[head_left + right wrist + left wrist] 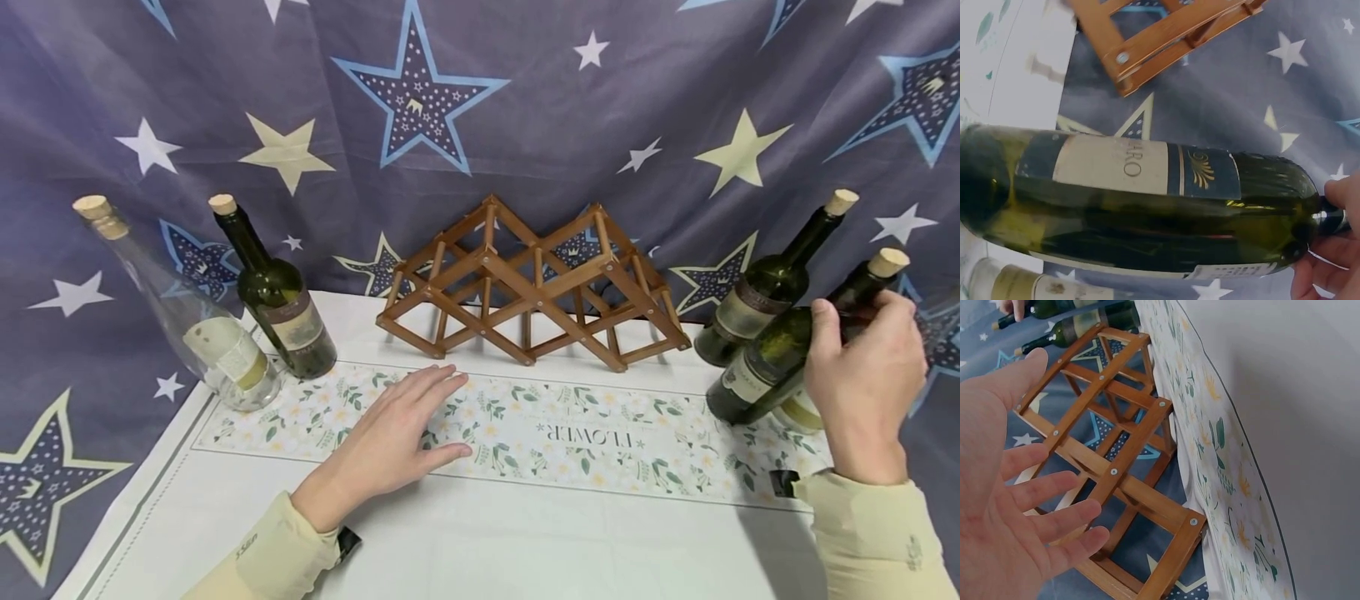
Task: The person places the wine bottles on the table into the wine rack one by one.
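Note:
My right hand (866,379) grips a green wine bottle (776,350) by its neck, below the cork. The bottle leans, its base low over the right part of the floral runner (510,425). In the right wrist view the bottle's pale label (1113,165) faces the camera and fingers curl round the neck. My left hand (390,425) hovers palm down above the runner with fingers spread, holding nothing. Just beyond its fingertips stands a wooden folding wine rack (540,285), its lattice of diamond openings holding no bottles.
A corked dark bottle (757,300) stands behind the held one; a pale-labelled bottle (798,412) is partly hidden by it. On the left stand a clear corked bottle (225,358) and a dark green bottle (296,325). A star-patterned cloth (525,125) hangs behind the white-covered table (562,542).

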`<state>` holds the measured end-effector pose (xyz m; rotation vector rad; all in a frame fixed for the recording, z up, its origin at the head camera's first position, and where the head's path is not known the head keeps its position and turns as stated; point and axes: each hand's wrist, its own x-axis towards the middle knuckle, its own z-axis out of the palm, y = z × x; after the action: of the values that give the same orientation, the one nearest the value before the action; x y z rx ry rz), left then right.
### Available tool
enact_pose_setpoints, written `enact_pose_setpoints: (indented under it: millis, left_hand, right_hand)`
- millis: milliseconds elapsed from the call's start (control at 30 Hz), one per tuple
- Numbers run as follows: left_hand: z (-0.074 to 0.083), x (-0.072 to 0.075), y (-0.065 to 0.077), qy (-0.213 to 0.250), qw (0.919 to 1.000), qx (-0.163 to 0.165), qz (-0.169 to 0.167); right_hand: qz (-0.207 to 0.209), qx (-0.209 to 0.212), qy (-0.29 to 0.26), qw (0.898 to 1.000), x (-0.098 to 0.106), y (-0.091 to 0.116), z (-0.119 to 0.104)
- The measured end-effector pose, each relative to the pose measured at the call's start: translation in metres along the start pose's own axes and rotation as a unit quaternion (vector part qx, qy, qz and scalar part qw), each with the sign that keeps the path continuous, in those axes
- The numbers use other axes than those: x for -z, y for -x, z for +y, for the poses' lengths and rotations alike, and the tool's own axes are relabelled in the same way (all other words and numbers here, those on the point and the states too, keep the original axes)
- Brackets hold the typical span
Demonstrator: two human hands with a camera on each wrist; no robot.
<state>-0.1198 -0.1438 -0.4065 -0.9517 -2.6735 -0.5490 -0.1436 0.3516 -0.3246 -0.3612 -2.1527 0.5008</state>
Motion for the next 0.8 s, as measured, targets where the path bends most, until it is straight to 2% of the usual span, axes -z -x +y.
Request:
enact_pose_setpoints:
  millis: [333,567,800]
  left_hand:
    - [0.001,0.001,-0.001,0.005,1.0,-0.007,0.004]
    - [0.0,0.003,-0.001,0.014,0.9997,-0.017,0.009]
    - [0.001,0.004,-0.001,0.018,0.9995,-0.019,0.017]
  right_hand:
    - [-0.014,0.006,-0.004,1.0,0.022,0.019,-0.035]
    - [-0.018,0.033,-0.046,0.998,0.029,0.027,-0.055]
    - [-0.023,0.023,-0.097,0.995,0.027,0.038,-0.07]
